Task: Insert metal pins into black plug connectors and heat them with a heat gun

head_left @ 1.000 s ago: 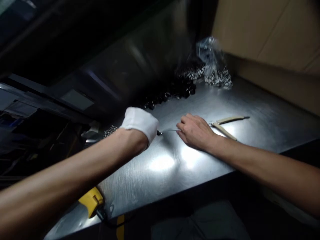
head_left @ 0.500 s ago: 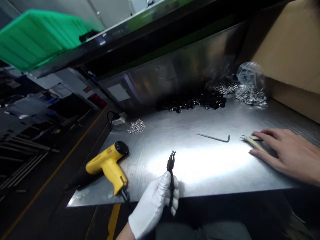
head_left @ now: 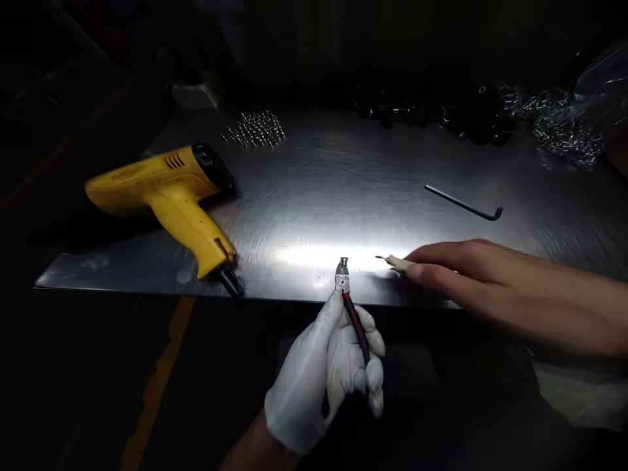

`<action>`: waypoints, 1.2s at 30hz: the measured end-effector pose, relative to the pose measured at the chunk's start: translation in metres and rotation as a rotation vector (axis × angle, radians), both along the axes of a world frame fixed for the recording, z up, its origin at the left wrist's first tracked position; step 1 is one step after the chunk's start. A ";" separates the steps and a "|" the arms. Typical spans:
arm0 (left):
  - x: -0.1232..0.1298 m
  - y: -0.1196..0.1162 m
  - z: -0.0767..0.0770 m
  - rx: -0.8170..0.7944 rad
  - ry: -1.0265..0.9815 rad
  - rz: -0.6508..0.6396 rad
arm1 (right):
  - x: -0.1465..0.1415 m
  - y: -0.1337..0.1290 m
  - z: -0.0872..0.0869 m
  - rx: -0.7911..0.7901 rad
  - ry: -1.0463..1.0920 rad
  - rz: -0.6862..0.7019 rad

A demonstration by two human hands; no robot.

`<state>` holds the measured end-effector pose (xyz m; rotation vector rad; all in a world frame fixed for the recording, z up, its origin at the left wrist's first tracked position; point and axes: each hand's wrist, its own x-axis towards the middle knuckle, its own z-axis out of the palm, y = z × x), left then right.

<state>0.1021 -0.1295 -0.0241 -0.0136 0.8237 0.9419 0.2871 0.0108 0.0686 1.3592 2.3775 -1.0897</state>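
My left hand (head_left: 314,379), in a white glove, is closed around a pair of pliers (head_left: 356,324) with red and black handles. The plier jaws point away from me and grip a small metal piece (head_left: 344,261). My bare right hand (head_left: 471,275) pinches a beige tool with a thin pointed metal tip (head_left: 398,263), which looks like tweezers. Its tip points left towards the plier jaws, a short gap from them. Most of the beige tool is hidden under my fingers.
On the metal table (head_left: 318,196) a yellow heat gun (head_left: 171,203) lies at the left. Behind it is a cluster of small metal pins (head_left: 258,129). A hex key (head_left: 464,201) lies at the right, with dark parts (head_left: 475,121) and shiny metal pieces (head_left: 569,131) at the back.
My right hand has moved left with the beige tool, close to the pliers. The pliers have turned in my left hand. My view has tilted down and come nearer to the table.
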 end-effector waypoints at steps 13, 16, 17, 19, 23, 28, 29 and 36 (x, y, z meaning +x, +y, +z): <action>-0.007 -0.004 -0.013 0.024 -0.453 0.056 | -0.066 0.013 0.010 -0.053 -0.300 0.094; -0.010 -0.004 -0.015 0.003 -0.534 0.039 | -0.069 0.015 0.011 -0.089 -0.301 0.064; -0.012 -0.005 -0.015 0.007 -0.556 0.038 | -0.069 0.016 0.011 -0.104 -0.293 0.058; -0.014 -0.006 -0.017 0.025 -0.590 0.042 | -0.068 0.017 0.011 -0.131 -0.274 0.057; -0.015 -0.009 -0.021 0.028 -0.652 0.048 | -0.068 0.019 0.012 -0.127 -0.283 0.061; -0.017 -0.009 -0.019 -0.032 -0.700 0.066 | -0.072 0.022 0.016 -0.134 -0.314 0.111; -0.018 -0.009 -0.019 -0.036 -0.709 0.073 | -0.073 0.022 0.017 -0.118 -0.310 0.132; -0.023 -0.007 -0.016 0.004 -0.795 0.080 | -0.076 0.027 0.014 -0.084 -0.322 0.176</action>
